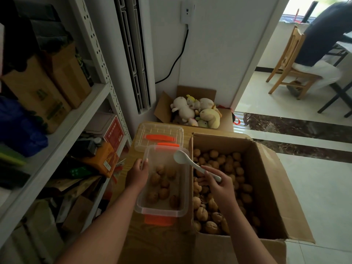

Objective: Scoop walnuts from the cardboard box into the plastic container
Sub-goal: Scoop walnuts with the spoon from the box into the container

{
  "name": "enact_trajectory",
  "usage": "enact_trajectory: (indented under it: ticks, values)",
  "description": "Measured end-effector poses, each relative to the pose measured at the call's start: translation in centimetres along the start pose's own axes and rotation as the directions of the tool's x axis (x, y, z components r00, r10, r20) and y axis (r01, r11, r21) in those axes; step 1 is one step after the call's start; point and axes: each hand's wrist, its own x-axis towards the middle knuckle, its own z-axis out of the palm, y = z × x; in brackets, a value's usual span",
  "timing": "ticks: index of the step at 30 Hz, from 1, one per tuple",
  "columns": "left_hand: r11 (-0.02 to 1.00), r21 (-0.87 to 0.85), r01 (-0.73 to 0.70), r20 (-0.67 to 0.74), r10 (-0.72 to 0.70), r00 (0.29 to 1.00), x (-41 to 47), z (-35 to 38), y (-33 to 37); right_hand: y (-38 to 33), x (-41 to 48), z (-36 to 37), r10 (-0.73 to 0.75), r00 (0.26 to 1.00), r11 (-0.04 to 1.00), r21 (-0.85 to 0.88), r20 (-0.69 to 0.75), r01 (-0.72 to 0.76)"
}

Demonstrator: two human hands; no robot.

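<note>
A clear plastic container [180, 211] with orange clips stands on a wooden surface and holds several walnuts [161, 184]. My left hand [137, 173] grips its left rim. An open cardboard box [264, 189] full of walnuts [224, 164] sits right beside it. My right hand [219, 182] is over the box and holds a white spoon [187, 160] by its handle. The spoon's empty bowl hangs above the container's far right corner.
The container's clear lid [159, 137] with an orange handle lies just behind it. A box of plush toys [196, 111] stands further back by the wall. Metal shelves [76, 115] with boxes crowd the left. A person sits on a wooden chair [285, 69] at far right.
</note>
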Motion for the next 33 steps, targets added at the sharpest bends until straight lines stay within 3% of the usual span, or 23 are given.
enact_trajectory:
  ticks: [4,10,15,20,30,33]
  values:
    - [1.000,-0.013,0.007,0.005,-0.007,1.000,0.0,0.0,0.1,0.0,-0.2,0.3,-0.033,0.999,0.999,-0.009,-0.025,0.032]
    - [1.000,-0.021,0.006,0.006,-0.006,1.000,0.0,-0.2,0.2,0.2,0.3,-0.7,-0.072,0.974,0.997,-0.001,-0.216,0.073]
    - [1.000,-0.015,0.006,0.005,-0.006,1.000,-0.3,-0.1,0.4,1.6,1.2,-1.2,-0.062,0.933,0.992,-0.128,-0.356,0.017]
    - [1.000,-0.020,-0.017,0.001,0.017,1.000,-0.4,-0.2,0.6,2.9,2.0,-0.4,-0.009,0.934,0.979,-0.193,-0.358,-0.064]
    - [1.000,-0.010,-0.006,0.011,0.006,1.000,-0.3,-0.3,0.3,2.2,3.9,1.0,0.176,0.949,0.977,-0.070,-0.263,-0.201]
    - [1.000,-0.008,-0.009,0.015,0.010,1.000,-0.4,-0.4,0.5,1.3,4.5,1.7,0.236,0.935,0.972,0.066,-0.263,-0.227]
